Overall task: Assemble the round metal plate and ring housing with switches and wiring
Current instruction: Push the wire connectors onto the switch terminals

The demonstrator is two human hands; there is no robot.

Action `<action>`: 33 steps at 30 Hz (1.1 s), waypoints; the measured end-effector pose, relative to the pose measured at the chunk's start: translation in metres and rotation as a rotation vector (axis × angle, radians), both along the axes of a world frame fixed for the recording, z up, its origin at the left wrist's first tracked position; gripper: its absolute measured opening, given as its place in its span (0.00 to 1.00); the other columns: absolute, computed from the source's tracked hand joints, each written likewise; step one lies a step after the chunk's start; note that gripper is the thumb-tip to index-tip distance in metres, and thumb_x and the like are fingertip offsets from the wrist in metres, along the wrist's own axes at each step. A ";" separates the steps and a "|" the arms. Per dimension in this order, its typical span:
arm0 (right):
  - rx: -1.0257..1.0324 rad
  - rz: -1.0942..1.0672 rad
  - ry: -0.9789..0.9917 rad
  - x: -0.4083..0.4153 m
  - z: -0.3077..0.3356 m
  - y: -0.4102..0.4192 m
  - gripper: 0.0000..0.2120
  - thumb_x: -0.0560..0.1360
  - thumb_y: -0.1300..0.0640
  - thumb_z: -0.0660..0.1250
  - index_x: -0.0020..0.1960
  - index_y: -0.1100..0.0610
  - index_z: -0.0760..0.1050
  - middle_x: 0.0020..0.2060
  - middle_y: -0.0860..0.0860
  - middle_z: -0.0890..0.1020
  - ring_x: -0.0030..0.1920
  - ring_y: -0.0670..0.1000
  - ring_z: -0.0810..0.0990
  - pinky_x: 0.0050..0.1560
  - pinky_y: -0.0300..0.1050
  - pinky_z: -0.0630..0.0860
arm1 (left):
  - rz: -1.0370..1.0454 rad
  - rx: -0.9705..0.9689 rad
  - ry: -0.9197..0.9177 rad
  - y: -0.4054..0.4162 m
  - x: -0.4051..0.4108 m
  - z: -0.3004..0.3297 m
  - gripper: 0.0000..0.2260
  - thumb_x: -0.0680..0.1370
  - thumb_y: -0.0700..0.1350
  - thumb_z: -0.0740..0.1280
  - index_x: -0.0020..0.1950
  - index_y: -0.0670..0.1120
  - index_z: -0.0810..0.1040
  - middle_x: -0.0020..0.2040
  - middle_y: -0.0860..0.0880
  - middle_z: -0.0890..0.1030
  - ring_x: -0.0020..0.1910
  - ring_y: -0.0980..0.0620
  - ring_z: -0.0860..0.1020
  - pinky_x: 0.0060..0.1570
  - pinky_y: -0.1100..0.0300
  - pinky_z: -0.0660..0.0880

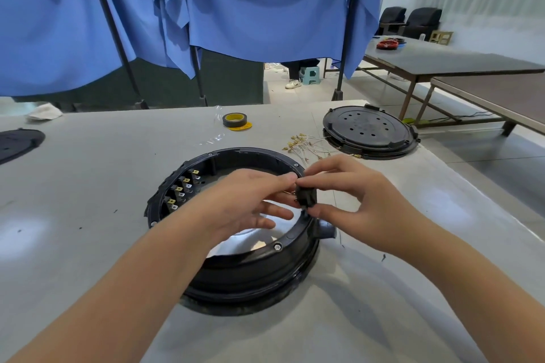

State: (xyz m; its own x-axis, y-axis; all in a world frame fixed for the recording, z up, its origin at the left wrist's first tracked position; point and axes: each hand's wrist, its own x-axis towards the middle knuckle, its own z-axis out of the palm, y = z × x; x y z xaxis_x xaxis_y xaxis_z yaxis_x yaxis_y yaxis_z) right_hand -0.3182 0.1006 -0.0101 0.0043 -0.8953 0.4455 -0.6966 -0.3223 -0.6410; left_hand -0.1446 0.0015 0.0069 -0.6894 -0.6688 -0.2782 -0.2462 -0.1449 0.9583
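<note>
A dark plate (pixel 17 143) is cut off at the left edge. The ring (pixel 236 262) holds 4 switches (pixel 182 188) and a shiny plate (pixel 250 240), partly hidden by the half-open left hand (pixel 247 203). Both hands pinch a switch (pixel 305 197); right hand (pixel 362 200) closed on it, wires (pixel 306 146) beyond.

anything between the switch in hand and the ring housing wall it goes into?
Nothing visible. Both hands, left and right, pinch the black switch right above the ring housing rim on its right side. The mounted switches sit on the far left wall.
</note>
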 end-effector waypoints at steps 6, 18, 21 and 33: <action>0.036 0.003 0.024 -0.002 -0.001 -0.001 0.23 0.71 0.64 0.72 0.58 0.40 0.77 0.56 0.39 0.74 0.57 0.41 0.75 0.60 0.38 0.72 | -0.099 0.071 0.062 0.000 0.002 0.001 0.11 0.65 0.50 0.74 0.44 0.47 0.85 0.42 0.47 0.85 0.40 0.51 0.84 0.36 0.63 0.79; 0.020 -0.045 -0.374 0.004 -0.004 -0.003 0.09 0.72 0.60 0.72 0.51 0.49 0.82 0.45 0.45 0.83 0.47 0.43 0.83 0.50 0.37 0.79 | -0.152 -0.062 -0.145 -0.016 -0.010 0.016 0.10 0.69 0.41 0.76 0.50 0.44 0.84 0.41 0.48 0.86 0.41 0.54 0.84 0.38 0.64 0.79; 0.036 -0.068 -0.431 0.004 -0.006 -0.004 0.08 0.70 0.58 0.74 0.47 0.48 0.82 0.41 0.44 0.85 0.44 0.43 0.84 0.48 0.37 0.80 | -0.163 -0.005 -0.140 -0.017 -0.012 0.018 0.14 0.67 0.40 0.76 0.51 0.42 0.83 0.40 0.48 0.85 0.39 0.54 0.83 0.38 0.64 0.80; 0.014 -0.067 -0.472 0.008 -0.006 -0.005 0.11 0.71 0.62 0.73 0.48 0.47 0.82 0.43 0.42 0.85 0.46 0.42 0.83 0.49 0.37 0.79 | -0.204 0.057 -0.045 -0.022 -0.007 0.009 0.15 0.61 0.41 0.76 0.47 0.45 0.83 0.41 0.47 0.84 0.41 0.52 0.84 0.41 0.61 0.81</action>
State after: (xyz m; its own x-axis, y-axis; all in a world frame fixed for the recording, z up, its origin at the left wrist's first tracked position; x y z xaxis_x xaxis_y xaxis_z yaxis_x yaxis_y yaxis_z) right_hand -0.3099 0.0955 -0.0163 -0.2538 -0.8925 0.3728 -0.3477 -0.2755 -0.8962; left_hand -0.1513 -0.0208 0.0160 -0.7948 -0.4994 -0.3448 -0.3181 -0.1410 0.9375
